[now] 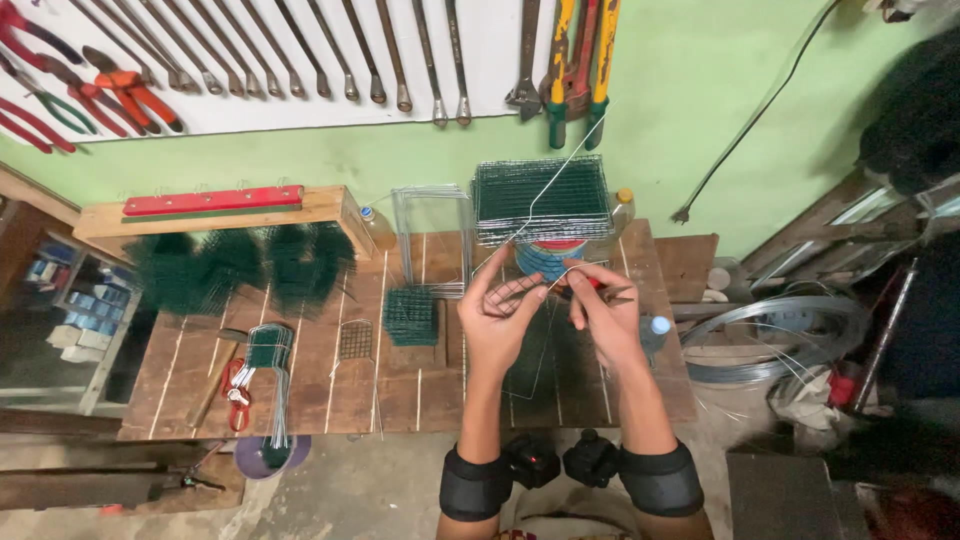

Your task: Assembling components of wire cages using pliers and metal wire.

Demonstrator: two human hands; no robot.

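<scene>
My left hand (497,312) pinches a small piece of wire mesh (517,293) above the wooden bench (330,385). My right hand (606,312) grips red-handled pliers (600,289) whose jaws meet the mesh edge. A long thin wire (560,170) runs from the mesh up and to the right, toward the wall. A larger mesh panel (535,350) lies flat on the bench under both hands. Black bands wrap both forearms.
A stack of green mesh panels (541,200) sits on a round tin behind my hands. Wire frames (432,235), small mesh squares (410,315), green mesh rolls (240,265) and red-handled cutters (235,392) lie on the bench. Wrenches and pliers hang on the wall; wire coils (770,340) lie at the right.
</scene>
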